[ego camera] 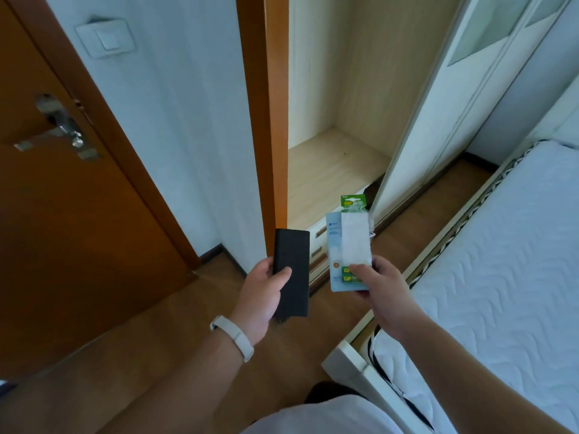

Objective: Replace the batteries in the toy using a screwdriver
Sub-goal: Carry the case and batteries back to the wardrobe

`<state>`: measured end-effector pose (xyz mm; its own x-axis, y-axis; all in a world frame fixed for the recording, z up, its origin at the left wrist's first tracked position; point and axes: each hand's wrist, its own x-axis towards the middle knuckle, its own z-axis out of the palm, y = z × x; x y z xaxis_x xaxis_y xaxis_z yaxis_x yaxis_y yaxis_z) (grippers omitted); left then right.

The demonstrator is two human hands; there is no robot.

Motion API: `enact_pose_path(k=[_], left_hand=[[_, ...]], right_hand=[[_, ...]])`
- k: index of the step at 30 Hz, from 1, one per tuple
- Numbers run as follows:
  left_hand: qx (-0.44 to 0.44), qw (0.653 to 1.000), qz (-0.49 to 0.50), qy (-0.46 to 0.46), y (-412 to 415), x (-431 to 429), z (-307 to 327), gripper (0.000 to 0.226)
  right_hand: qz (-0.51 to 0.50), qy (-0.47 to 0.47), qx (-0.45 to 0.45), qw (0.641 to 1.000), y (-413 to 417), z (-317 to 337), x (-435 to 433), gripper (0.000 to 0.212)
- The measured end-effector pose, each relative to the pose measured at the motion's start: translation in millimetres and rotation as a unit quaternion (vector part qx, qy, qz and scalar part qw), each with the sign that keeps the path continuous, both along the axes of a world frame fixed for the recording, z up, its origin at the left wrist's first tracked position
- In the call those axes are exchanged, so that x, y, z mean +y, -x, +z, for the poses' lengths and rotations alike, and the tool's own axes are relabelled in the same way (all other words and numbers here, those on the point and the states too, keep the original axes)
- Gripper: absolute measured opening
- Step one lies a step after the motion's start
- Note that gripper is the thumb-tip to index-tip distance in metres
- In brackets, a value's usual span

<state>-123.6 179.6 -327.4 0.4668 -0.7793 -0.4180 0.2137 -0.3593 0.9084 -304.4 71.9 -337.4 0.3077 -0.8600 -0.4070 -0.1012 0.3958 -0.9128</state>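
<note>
My left hand (261, 296) grips a flat black rectangular case (291, 270), held upright at chest height. Just to its right, my right hand (380, 285) pinches the lower end of a pack of batteries (351, 242): a green and white blister card stacked with a pale blue card behind it. Both items hang in the air in front of an open wardrobe. No toy and no loose screwdriver show in the head view.
The open wardrobe (329, 170) has a bare light-wood shelf and a white door (438, 120) swung out to the right. A brown room door (62, 198) with a metal handle stands at left. A bed with a white mattress (501, 261) fills the right side. The floor is wood.
</note>
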Motion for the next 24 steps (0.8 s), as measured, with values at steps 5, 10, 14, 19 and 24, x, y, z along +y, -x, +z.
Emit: enact_pose_path(k=[5,10,14,19,24], left_hand=[[-0.001,1.0,-0.011,-0.008,-12,-36,-2,0.016],[-0.009,1.0,-0.017,-0.023,-17,-88,-11,0.01],[0.002,0.999,-0.019,-0.034,-17,-149,-11,0.011],[0.0,0.998,0.001,-0.067,-20,-234,-17,0.009],[-0.005,0.998,0.002,-0.059,-32,-286,-21,0.018]], right_hand=[[-0.011,-0.008,0.0,1.0,-14,-10,-33,0.017],[-0.011,-0.04,0.0,0.999,-29,-24,-78,0.019],[-0.014,-0.039,-0.007,0.999,-41,-27,-133,0.02],[-0.031,-0.036,-0.01,0.999,-43,-32,-206,0.023],[-0.03,-0.049,0.005,0.998,-47,-39,-256,0.023]])
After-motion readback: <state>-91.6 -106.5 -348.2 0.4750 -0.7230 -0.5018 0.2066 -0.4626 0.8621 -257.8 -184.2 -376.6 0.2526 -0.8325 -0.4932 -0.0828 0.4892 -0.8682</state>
